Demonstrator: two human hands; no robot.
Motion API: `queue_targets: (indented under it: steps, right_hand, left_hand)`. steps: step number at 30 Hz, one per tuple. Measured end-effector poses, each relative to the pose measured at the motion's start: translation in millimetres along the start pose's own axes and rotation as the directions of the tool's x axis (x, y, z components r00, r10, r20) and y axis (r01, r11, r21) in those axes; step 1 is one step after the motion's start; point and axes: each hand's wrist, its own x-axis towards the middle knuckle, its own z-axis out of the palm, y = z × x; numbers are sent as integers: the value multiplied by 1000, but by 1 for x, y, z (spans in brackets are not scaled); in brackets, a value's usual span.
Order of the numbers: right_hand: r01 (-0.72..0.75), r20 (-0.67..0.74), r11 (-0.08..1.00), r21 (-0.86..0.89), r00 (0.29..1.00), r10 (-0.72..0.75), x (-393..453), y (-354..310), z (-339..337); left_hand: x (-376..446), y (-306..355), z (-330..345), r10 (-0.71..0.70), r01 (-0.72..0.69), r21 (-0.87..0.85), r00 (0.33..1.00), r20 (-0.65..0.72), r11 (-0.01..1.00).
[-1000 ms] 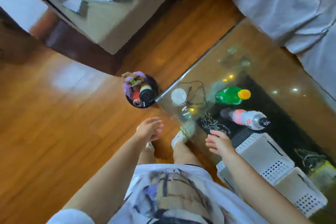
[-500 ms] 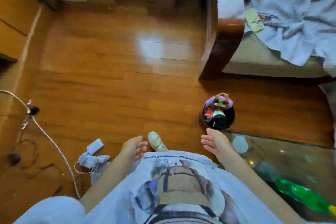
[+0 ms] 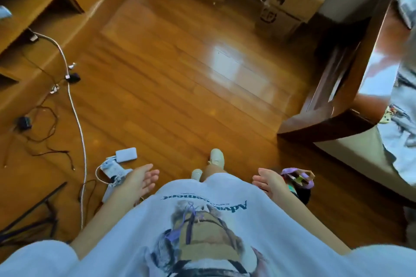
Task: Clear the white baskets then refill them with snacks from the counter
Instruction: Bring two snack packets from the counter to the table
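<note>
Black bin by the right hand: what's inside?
The black bin holds crumpled purple and tan wrappers heaped at the top, with a bit of green showing. The right hand and forearm cover its near side; anything deeper is hidden.

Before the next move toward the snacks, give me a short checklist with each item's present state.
1. Left hand free: ok, open, holds nothing.
2. Right hand free: ok, open, holds nothing.
3. White baskets in view: not ok, none visible.
4. Counter with snacks in view: cannot tell.
5. Floor ahead walkable: ok, bare wood.
6. Trip hazards: not ok, white cable and chargers lie at the left, dark bin beside the right hand.
</note>
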Motion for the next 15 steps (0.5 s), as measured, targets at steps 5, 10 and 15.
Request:
queue_targets:
  steps: [5, 10, 15]
  right_hand:
    - [-34, -22, 991, -128, 999, 31, 13, -43, 33]
    - [-45, -64, 973, -226, 997, 31, 32, -108, 97]
    - [55, 53, 919, -389, 998, -38, 36, -193, 193]
  left_hand:
    - [14, 44, -4, 60, -56, -81, 997, 47, 995]
    - [34, 104, -19, 47, -40, -151, 998, 43, 988]
    - [56, 179, -58, -30, 21, -156, 998, -58, 988]
